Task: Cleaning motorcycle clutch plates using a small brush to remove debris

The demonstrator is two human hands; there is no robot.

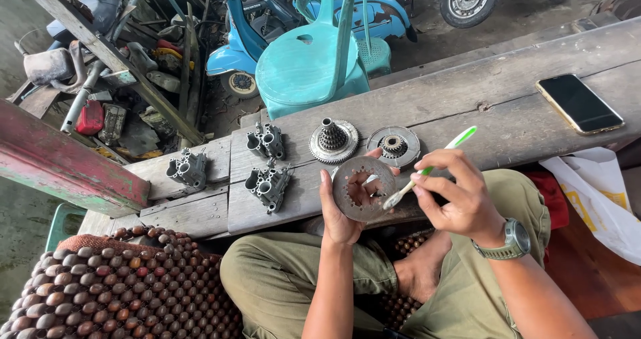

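Note:
My left hand (337, 212) holds a round, rusty metal disc (354, 179) with a toothed centre hole, tilted up towards me. My right hand (457, 195) grips a white and green toothbrush (434, 166), and its bristled end rests on the disc's inner edge. Just beyond my hands, on the wooden plank bench (467, 98), lie a gear cluster on a toothed wheel (333, 140) and a flat round hub (394, 145). I sit cross-legged in olive trousers, with a watch on my right wrist.
Three grey cast metal blocks (267, 185) (266, 140) (188, 168) lie at the bench's left. A black phone (578, 102) lies at its right end. A teal plastic chair (314, 65), scooters and scrap parts stand behind. A wooden bead mat (107, 285) is under me; a white bag (594, 185) is at right.

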